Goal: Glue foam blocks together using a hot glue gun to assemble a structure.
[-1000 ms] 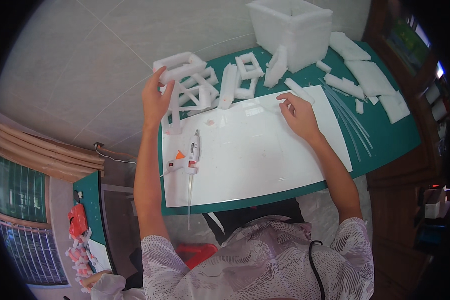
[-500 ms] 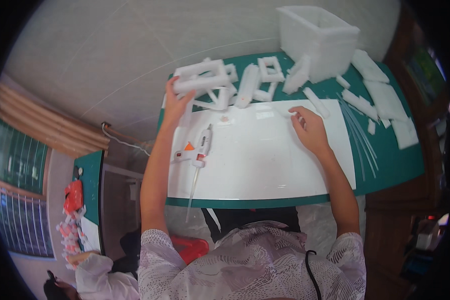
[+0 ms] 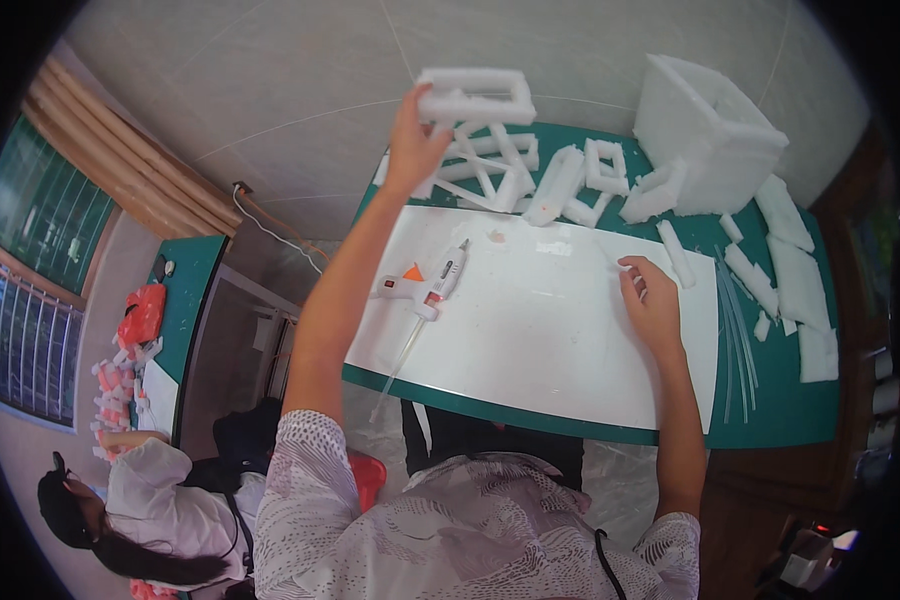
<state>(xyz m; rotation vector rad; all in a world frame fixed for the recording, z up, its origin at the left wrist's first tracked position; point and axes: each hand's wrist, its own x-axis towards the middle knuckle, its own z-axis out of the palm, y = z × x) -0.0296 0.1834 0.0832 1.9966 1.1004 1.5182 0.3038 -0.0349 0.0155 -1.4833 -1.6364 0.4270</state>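
My left hand (image 3: pixel 416 148) grips a rectangular white foam frame (image 3: pixel 478 110) by its left end, held up above the far left of the table. Below it lie several other white foam frames and strips (image 3: pixel 485 175). My right hand (image 3: pixel 652 300) rests over the right part of the white board (image 3: pixel 530 330), fingers curled, and whether anything sits between them I cannot make out. A white foam strip (image 3: pixel 676 254) lies just beyond it. Left of centre on the board is a white glue gun (image 3: pixel 435 290) with an orange trigger and a clear glue stick in its back.
A large white foam box (image 3: pixel 710 140) stands at the back right of the green table (image 3: pixel 610 428). Flat foam pieces (image 3: pixel 800 285) and thin clear glue sticks (image 3: pixel 735 340) lie at the right. Another person (image 3: pixel 160 490) sits at a second table (image 3: pixel 188 310) on the left.
My left hand has lifted the foam frame up and away from the other pieces. The right hand stays over the board. The whole view has shifted and turned slightly.
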